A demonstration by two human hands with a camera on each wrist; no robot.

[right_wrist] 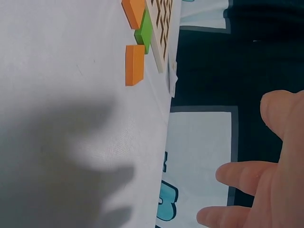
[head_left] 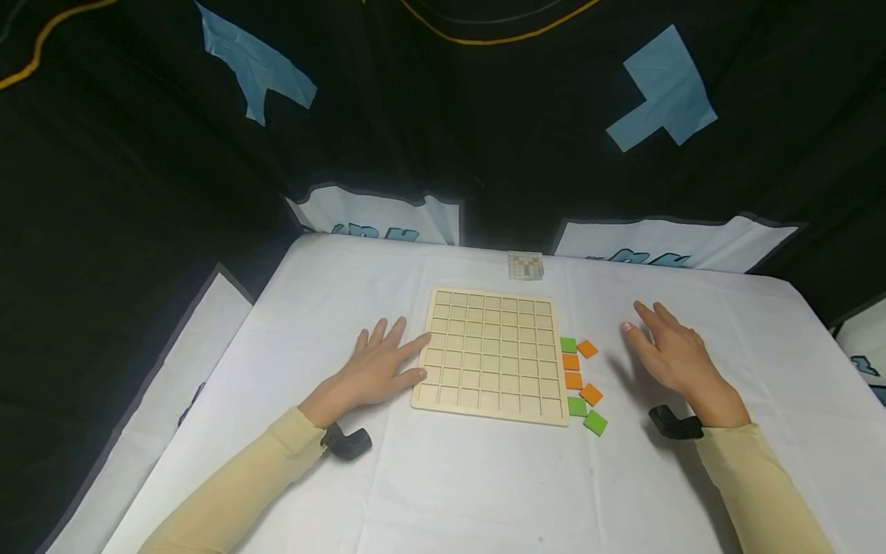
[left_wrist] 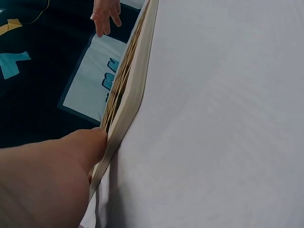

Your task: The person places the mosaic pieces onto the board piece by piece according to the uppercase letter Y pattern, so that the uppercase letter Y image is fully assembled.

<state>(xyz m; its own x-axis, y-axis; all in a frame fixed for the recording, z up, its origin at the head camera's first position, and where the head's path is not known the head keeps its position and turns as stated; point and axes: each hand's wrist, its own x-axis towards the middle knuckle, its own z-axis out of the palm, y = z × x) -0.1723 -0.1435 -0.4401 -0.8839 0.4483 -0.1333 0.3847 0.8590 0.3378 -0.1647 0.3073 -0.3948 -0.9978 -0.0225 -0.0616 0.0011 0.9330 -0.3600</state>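
Note:
A square wooden grid board (head_left: 493,354) with rows of shallow square cells lies in the middle of the white table. My left hand (head_left: 377,365) is spread at its left edge, thumb and index fingertip touching the frame; the left wrist view shows the thumb (left_wrist: 90,145) against the rim. Along the board's right side lie several small square tiles, among them a green tile (head_left: 577,406) and an orange tile (head_left: 573,381). My right hand (head_left: 670,354) hovers above the table right of the tiles, fingers extended and holding nothing; its shadow falls on the cloth in the right wrist view.
A small clear square piece with a coloured grid pattern (head_left: 526,265) lies behind the board near the table's far edge. White cloth (head_left: 471,485) covers the table. Black curtains (head_left: 443,123) with blue tape patches rise behind it. A dark wrist device (head_left: 348,442) sits below my left wrist.

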